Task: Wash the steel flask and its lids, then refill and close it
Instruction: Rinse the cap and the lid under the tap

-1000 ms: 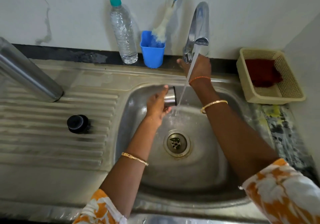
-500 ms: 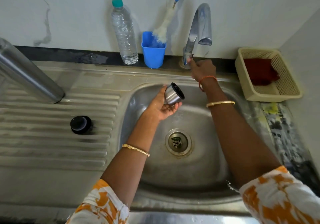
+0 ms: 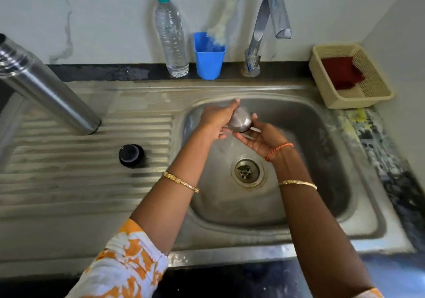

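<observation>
Over the sink point(image 3: 358, 217), right hand point(image 3: 259, 136) now off the tap point(image 3: 264, 21), under the steel lid point(image 3: 240, 119).

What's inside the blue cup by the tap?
A white bottle brush stands in the blue cup, its blue handle leaning on the wall. The cup's bottom is hidden by its sides.

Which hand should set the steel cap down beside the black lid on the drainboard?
Left, probably. The left hand already grips the steel cap and is nearer the black lid; the right hand lies open below.
</observation>
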A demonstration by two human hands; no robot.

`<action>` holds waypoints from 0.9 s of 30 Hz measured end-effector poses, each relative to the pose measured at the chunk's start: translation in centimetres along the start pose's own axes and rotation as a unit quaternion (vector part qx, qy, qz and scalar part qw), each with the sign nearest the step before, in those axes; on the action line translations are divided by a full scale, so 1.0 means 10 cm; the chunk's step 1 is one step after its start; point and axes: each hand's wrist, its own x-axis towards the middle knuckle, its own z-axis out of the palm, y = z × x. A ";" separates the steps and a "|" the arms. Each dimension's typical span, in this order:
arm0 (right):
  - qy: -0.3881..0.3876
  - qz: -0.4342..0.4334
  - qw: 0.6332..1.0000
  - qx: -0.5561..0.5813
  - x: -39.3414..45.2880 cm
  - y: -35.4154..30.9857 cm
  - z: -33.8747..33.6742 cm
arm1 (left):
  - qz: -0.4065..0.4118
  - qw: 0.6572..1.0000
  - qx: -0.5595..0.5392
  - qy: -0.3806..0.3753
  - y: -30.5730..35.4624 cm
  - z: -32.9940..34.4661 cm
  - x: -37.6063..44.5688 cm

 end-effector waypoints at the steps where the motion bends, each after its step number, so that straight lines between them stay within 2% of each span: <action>1: 0.008 0.005 1.000 0.021 -0.02 0.00 0.02 | 0.009 1.000 0.013 -0.006 0.03 -0.07 -0.04; 4: 0.011 -0.002 0.999 0.044 -0.08 -0.05 0.08 | 0.044 0.997 0.050 -0.025 0.10 -0.23 -0.13; 8: -0.027 -0.017 0.997 0.071 -0.20 -0.14 0.15 | 0.153 0.986 0.053 -0.044 0.11 -0.43 -0.23; 10: -0.022 -0.026 0.997 0.073 -0.22 -0.10 0.20 | 0.187 0.978 0.060 -0.076 0.11 -0.56 -0.27; 13: 0.059 -0.093 0.991 -0.076 -0.18 0.06 0.30 | 0.179 0.967 0.148 -0.101 0.02 -0.74 -0.24; 15: 0.063 -0.136 0.977 -0.150 -0.17 0.14 0.42 | 0.187 0.969 0.147 -0.062 -0.08 -0.89 -0.18; 17: 0.034 -0.186 0.962 -0.198 -0.22 0.18 0.63 | 0.223 0.970 0.095 -0.001 -0.18 -1.12 -0.12; 20: -0.016 -0.276 0.910 -0.309 -0.19 0.22 1.05 | 0.257 0.962 0.062 0.070 -0.34 -1.54 -0.13; 23: -0.057 -0.382 0.809 -0.443 -0.02 0.38 1.48 | 0.277 0.950 0.044 0.138 -0.59 -1.94 -0.16; 25: -0.060 -0.414 0.754 -0.506 0.12 0.55 1.69 | 0.275 0.947 0.033 0.162 -0.77 -2.11 -0.18; 27: -0.051 -0.415 0.739 -0.529 0.25 0.74 1.84 | 0.270 0.948 0.026 0.168 -0.91 -2.24 -0.19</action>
